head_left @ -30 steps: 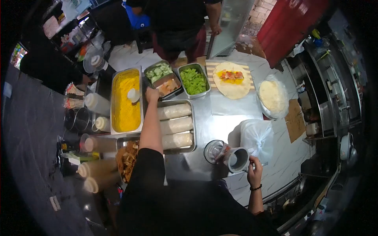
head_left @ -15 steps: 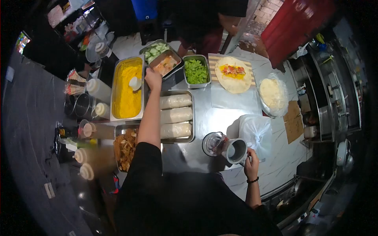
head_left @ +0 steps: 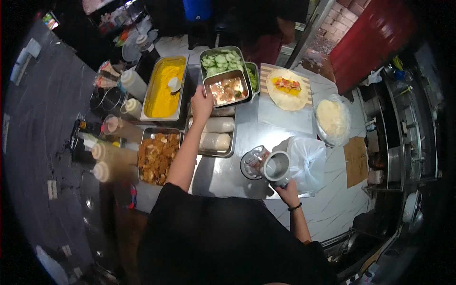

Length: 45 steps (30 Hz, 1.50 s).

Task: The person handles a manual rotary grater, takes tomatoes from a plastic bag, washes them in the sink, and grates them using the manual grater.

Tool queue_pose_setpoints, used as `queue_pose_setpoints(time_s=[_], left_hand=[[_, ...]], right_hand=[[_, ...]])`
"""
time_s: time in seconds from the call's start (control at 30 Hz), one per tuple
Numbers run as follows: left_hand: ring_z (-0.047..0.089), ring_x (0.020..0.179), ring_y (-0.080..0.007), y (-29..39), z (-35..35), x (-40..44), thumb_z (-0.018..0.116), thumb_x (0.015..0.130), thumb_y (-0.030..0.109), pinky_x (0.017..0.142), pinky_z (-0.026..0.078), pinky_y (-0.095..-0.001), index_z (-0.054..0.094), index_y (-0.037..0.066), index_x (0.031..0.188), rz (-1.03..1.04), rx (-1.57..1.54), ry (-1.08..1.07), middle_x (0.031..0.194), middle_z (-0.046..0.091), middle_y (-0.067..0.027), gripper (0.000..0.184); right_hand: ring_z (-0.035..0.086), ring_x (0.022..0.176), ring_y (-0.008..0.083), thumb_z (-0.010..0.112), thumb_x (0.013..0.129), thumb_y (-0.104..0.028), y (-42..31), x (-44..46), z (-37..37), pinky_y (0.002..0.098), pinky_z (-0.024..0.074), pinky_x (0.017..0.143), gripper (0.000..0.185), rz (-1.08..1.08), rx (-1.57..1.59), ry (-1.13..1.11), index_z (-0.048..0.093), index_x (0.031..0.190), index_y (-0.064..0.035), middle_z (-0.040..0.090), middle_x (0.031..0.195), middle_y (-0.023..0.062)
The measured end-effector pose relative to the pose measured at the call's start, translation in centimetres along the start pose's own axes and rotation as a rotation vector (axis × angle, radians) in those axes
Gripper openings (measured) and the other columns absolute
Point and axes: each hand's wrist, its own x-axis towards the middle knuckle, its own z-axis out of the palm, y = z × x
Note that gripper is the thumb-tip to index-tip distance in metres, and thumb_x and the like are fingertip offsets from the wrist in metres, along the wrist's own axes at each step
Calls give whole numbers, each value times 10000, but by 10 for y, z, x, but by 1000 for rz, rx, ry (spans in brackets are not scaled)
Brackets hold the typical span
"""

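My left hand (head_left: 203, 102) is closed on the left edge of a small steel pan (head_left: 227, 88) with a reddish, wet chopped mix. That pan sits at the near end of a larger tray of sliced cucumber (head_left: 221, 61), which partly covers a pan of green lettuce (head_left: 254, 76). Below them is a tray of pale wrapped rolls (head_left: 218, 125), its far end overlapped. My right hand (head_left: 288, 192) grips the handle of a grey cup (head_left: 276, 166), tilted beside a clear round container (head_left: 251, 164); whether they touch I cannot tell.
A tray of yellow filling (head_left: 164, 90) with a white scoop and a pan of browned meat (head_left: 156, 159) lie left, beside several squeeze bottles (head_left: 134, 84). A topped flatbread (head_left: 286, 90) lies on a striped board. Right are a tied white bag (head_left: 306, 161) and bagged flatbreads (head_left: 331, 121). Another person stands opposite.
My left hand has moved right and nearer with the small pan and cucumber tray, which now cover much of the lettuce and the far roll. The grey cup has turned slightly. The view has shifted.
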Motion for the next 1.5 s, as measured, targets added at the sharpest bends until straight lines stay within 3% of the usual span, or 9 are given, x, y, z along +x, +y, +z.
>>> queue_pose_setpoints(time_s=[0.07,0.17,0.33,0.4,0.7,0.9,1.0,1.37,1.5], left_hand=[[551,624,-400,13,-34,-36,552,782,157,584,428,-440,460,0,785,-36,-63,-87,640,526,-218,182],[379,514,-97,4,-73,-97,573,802,108,469,319,-285,415,10,737,-54,-144,-111,545,389,-37,197],[341,534,-76,15,-125,-195,541,803,73,463,293,-294,390,15,727,-196,37,-79,554,342,-26,179],[529,495,-269,-2,-130,-233,552,802,178,491,395,-402,419,10,777,-219,141,-43,546,441,-166,215],[368,482,-98,-22,-113,-366,577,834,110,458,334,-289,383,25,757,-458,-4,237,551,383,-80,225],[376,519,-117,-30,-86,-411,570,825,97,488,350,-303,363,28,751,-572,39,338,563,366,-81,231],[378,534,-120,-32,-73,-415,571,818,91,496,351,-315,361,27,748,-614,32,381,565,365,-85,231],[351,600,-80,-69,-31,-391,632,807,61,511,316,-256,375,38,737,-607,-206,418,671,377,-16,267],[494,660,-95,-40,-15,-379,680,835,231,461,493,-256,430,44,805,-799,-486,234,719,453,-15,313]], right_hand=[[583,916,369,681,668,-143,-10,4,2,439,456,809,420,-59,31,21,582,1052,-5,613,969,213],[639,829,208,725,753,-136,-24,5,6,343,483,736,255,-30,75,16,642,943,13,677,886,111],[642,833,278,711,755,-124,-14,19,15,363,481,746,236,-265,87,88,645,943,2,675,887,139],[622,924,285,641,749,-82,19,28,13,370,471,808,248,-377,-48,-6,637,991,-26,660,975,136],[620,894,256,724,694,-198,-24,52,-19,388,475,795,258,-766,-319,-145,673,928,-102,673,945,72],[549,1062,275,662,756,-182,-28,50,-27,395,407,921,282,-312,-146,-392,632,1026,-108,620,1107,87],[545,1068,266,685,737,-246,-17,44,-29,392,402,925,322,-617,-424,-388,636,1032,-127,620,1114,74],[648,781,265,713,713,-164,-8,34,-28,340,490,709,273,-503,127,-401,610,924,-25,655,823,131],[644,799,217,710,716,-145,-10,30,-33,327,490,732,289,-477,139,-412,606,958,-26,664,850,98]])
